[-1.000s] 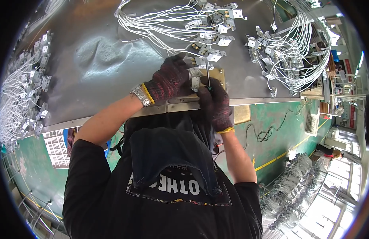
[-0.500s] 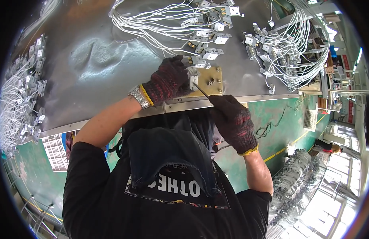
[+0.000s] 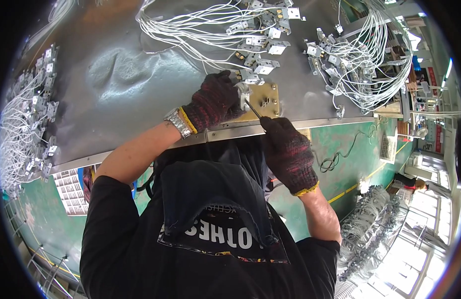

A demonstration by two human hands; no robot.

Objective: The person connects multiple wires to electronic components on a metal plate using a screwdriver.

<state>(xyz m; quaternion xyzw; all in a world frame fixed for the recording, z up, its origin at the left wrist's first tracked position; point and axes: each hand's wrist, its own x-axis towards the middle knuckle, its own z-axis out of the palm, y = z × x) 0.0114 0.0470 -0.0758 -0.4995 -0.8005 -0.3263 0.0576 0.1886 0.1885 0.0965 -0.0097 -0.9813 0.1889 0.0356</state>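
Observation:
My left hand [image 3: 214, 99], in a dark red-flecked knit glove, is closed on a small metal bracket [image 3: 245, 98] at the left edge of a brass-coloured plate [image 3: 272, 94]. Pegs stand up from this plate, which lies by the near edge of the metal tabletop [image 3: 126, 124]. In my gloved right hand [image 3: 289, 152] is a thin-shafted tool [image 3: 253, 108]. Its shaft slants up and left, the tip at the bracket; its handle is hidden in the fist. Just beyond my left fingers lie several metal fittings [image 3: 264, 66] with white wires [image 3: 185, 31].
More wired fittings lie in a bundle [image 3: 335, 62] at the right and a pile [image 3: 31, 114] along the left edge. A metal strip [image 3: 240, 131] edges the table near my body. On the green floor are a coiled dark cable [image 3: 330, 162] and a heap of wired parts [image 3: 372, 224].
The left wrist has shifted slightly right and the bracket appears turned a little. My right hand has moved slightly left, and the tool's shaft slants more steeply.

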